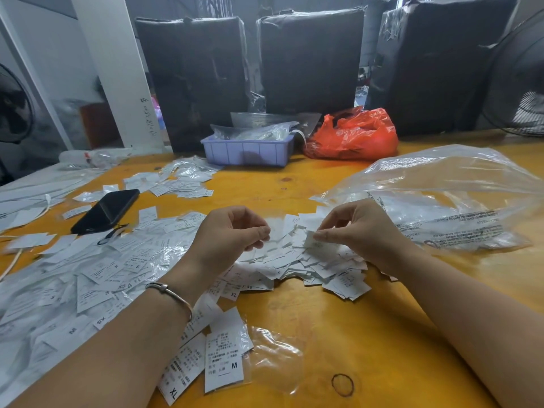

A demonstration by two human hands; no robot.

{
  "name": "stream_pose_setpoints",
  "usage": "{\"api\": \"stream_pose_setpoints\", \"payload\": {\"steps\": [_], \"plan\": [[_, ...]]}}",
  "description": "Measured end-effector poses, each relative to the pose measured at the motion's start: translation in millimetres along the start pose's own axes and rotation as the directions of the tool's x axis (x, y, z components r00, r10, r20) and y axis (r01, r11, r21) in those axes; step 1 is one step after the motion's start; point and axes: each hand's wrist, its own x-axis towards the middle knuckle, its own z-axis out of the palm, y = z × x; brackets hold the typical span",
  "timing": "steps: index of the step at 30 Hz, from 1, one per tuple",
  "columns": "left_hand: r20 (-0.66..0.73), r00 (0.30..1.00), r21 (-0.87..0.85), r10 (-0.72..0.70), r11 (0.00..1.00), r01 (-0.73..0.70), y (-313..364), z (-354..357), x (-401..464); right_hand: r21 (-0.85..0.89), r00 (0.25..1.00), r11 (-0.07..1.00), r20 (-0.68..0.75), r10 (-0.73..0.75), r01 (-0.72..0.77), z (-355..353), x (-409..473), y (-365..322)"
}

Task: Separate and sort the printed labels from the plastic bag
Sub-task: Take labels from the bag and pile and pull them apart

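Phone [106, 211] left of label heap [306, 260]

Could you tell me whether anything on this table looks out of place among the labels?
A black phone lies on the table's left side with loose labels scattered around it, where it could get buried. A rubber band sits alone near the front edge.
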Motion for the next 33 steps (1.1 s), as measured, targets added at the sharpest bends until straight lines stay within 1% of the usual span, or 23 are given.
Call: {"api": "stream_pose_setpoints", "payload": {"steps": [2, 6, 9, 11, 12, 13, 15, 16, 19, 25, 28, 30, 31, 32, 33], "plan": [[0.000, 1.000, 0.001, 0.005, 1.000, -0.005, -0.2, 0.1, 0.0, -0.005, 0.999, 0.999, 0.021, 0.041, -0.041, 2.8, -0.8, -0.1], [0.004, 1.000, 0.014, 0.008, 1.000, -0.008, -0.9, 0.5, 0.0, 0.093, 0.983, 0.981, 0.083, 0.162, -0.169, 5.9, 0.5, 0.3], [0.004, 1.000, 0.027, 0.010, 1.000, -0.010, -1.1, 0.9, 0.1, 0.121, 0.978, 0.973, 0.089, 0.187, -0.197, 5.2, 0.3, 0.1], [0.005, 1.000, 0.030, 0.013, 0.999, -0.014, -1.4, 0.9, 0.0, 0.070, 0.989, 0.987, 0.037, 0.144, -0.146, 3.6, -0.3, 0.6], [0.006, 1.000, 0.031, 0.016, 0.999, -0.016, -1.6, 0.8, 0.0, -0.002, 0.996, 0.996, 0.019, 0.090, -0.090, 2.2, -0.5, 0.6], [0.005, 1.000, 0.034, 0.019, 0.999, -0.019, -1.6, 0.8, 0.0, -0.113, 0.999, 0.993, 0.026, 0.027, -0.024, 0.8, -0.7, 0.4], [0.003, 1.000, 0.038, 0.022, 0.999, -0.023, -1.7, 1.0, 0.3, -0.344, 0.993, 0.934, 0.105, -0.059, 0.092, -1.1, -2.4, -0.7], [0.002, 1.000, 0.039, 0.024, 0.999, -0.024, -1.8, 1.1, 0.4, -0.405, 0.986, 0.906, 0.152, -0.064, 0.121, -1.2, -3.0, -1.7], [0.009, 1.000, 0.043, 0.030, 0.999, -0.031, -1.7, 1.2, 0.1, -0.429, 0.976, 0.891, 0.209, -0.060, 0.147, -1.0, -2.5, -2.2], [0.011, 0.999, 0.049, 0.037, 0.998, -0.038, -2.4, 1.0, 0.0, -0.307, 0.975, 0.947, 0.223, -0.023, 0.093, -8.7, 2.7, 5.9], [0.019, 0.999, 0.054, 0.038, 0.998, -0.039, -2.8, 1.0, -0.2, -0.322, 0.986, 0.942, 0.161, -0.047, 0.098, -5.5, 2.6, 9.8], [0.020, 0.999, 0.041, 0.033, 0.999, -0.034, -3.0, 0.4, -0.1, -0.326, 0.992, 0.937, 0.030, -0.119, 0.122, -2.7, 3.6, 9.4], [0.022, 0.999, 0.025, 0.027, 0.999, -0.027, -2.8, 0.0, 0.0, -0.277, 0.985, 0.951, -0.062, -0.159, 0.136, -2.7, 4.2, 8.3], [0.027, 0.999, 0.004, 0.018, 1.000, -0.018, -2.3, -0.3, 0.1, -0.176, 0.972, 0.973, -0.156, -0.176, 0.148, -4.1, 4.9, 5.9], [0.036, 0.999, -0.018, 0.009, 1.000, -0.008, -1.7, -0.4, 0.1, -0.036, 0.960, 0.987, -0.228, -0.163, 0.159, -6.7, 5.2, 3.2]]}}
